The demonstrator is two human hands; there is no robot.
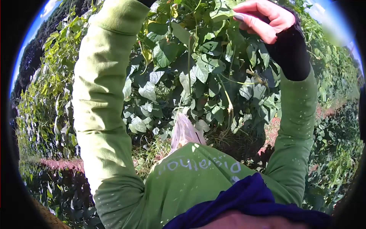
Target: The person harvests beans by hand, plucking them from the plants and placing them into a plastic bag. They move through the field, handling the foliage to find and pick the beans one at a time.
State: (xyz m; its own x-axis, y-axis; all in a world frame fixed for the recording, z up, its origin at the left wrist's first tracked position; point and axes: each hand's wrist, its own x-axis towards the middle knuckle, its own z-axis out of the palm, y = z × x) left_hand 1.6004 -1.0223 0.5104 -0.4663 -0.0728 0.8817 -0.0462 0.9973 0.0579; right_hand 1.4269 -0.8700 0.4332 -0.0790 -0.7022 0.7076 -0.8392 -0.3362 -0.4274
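My right hand point(265, 19), with a black covering over the wrist, is raised at the upper right. Its thumb and forefinger are pinched together at the edge of a green leaf point(224, 14) high in the climbing plants. My left arm point(101, 87) reaches up in a green sleeve, and only a bit of black cuff shows at the top edge. The left hand itself is out of the frame. Between the arms hang broad leaves point(164, 53), thin stems and a long, slender green pod or stem point(189, 63).
A pale, translucent plastic bag point(185, 131) hangs low in front of the green shirt point(179, 183). Rows of leafy plants point(49, 110) stand on both sides, with reddish soil point(63, 165) between them. Dark blue cloth point(244, 198) crosses the bottom.
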